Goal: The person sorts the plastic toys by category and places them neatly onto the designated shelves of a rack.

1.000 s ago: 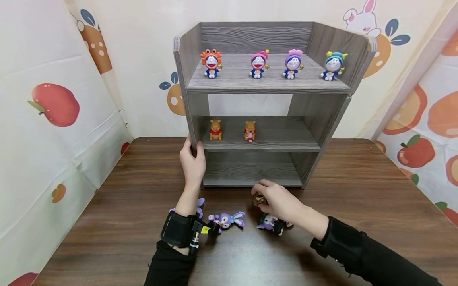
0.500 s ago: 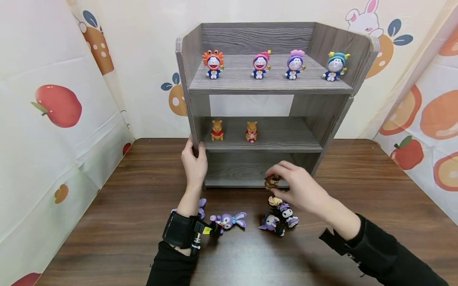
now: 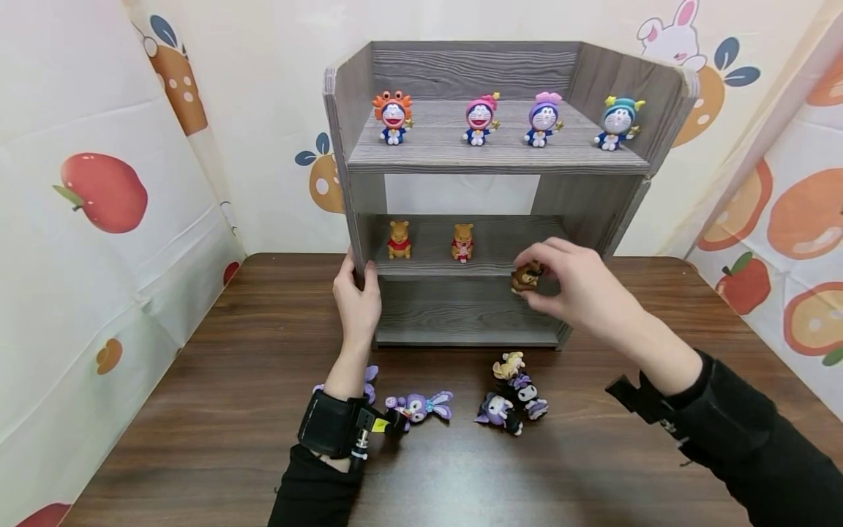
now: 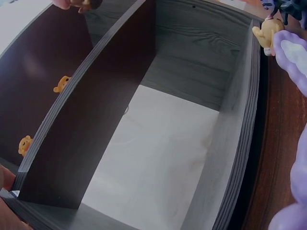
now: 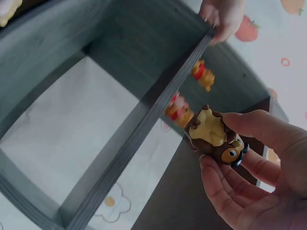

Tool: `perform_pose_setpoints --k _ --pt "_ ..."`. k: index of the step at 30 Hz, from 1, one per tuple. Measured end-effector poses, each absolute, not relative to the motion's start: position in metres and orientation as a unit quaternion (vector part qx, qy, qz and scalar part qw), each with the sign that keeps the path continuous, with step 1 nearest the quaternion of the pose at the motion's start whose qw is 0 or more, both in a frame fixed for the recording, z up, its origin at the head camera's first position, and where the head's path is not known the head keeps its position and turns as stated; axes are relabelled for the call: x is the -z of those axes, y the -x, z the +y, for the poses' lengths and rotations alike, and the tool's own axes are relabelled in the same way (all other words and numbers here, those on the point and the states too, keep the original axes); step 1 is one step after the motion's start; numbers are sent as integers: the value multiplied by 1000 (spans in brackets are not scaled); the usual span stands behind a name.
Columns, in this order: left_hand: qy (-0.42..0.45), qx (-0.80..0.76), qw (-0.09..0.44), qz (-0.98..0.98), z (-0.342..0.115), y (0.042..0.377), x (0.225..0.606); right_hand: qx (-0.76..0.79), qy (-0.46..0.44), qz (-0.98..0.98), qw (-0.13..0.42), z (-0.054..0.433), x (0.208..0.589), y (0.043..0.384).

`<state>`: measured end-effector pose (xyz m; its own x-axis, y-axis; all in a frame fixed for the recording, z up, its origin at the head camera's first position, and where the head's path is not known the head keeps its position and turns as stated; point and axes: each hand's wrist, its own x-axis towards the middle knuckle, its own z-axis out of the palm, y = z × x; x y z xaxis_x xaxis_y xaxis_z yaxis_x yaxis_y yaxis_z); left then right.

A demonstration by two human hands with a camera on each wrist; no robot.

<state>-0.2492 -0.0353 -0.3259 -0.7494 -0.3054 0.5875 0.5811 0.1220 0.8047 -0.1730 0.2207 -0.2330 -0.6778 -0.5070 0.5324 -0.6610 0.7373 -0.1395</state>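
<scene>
My right hand (image 3: 582, 289) pinches a brown owl figurine (image 5: 216, 134) between thumb and fingers, right at the front edge of the middle shelf. The owl has a cream belly, orange eye rings and dark brows. My left hand (image 3: 358, 296) grips the left side panel of the grey wooden shelf unit (image 3: 481, 162). On the middle shelf sit two yellow bear figurines: one in a red shirt (image 3: 399, 240) at the left, and one with a small pink figure in front (image 3: 463, 243) further right. They also show in the right wrist view.
Several blue-and-white cat figurines in hats, one in an orange crab hat (image 3: 393, 117), stand on the top shelf. On the table (image 3: 421, 476) lie purple rabbit figurines (image 3: 418, 407), black-and-purple figurines (image 3: 498, 411) and a pale yellow one (image 3: 509, 364).
My right hand has lifted the owl from the table by the small pile, moving it up and rightward to the middle shelf's edge. My left hand keeps its grip on the side panel.
</scene>
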Motion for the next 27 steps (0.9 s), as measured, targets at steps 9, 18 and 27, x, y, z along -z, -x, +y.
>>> perform_pose_setpoints --k 9,18,27 --pt "102 657 338 -666 -36 249 326 -158 -261 -930 205 227 221 201" --pt "106 659 334 -665 -32 228 304 -165 -211 -950 164 229 220 224" --pt "107 661 331 -665 -32 227 304 -166 -201 -954 146 231 227 237"
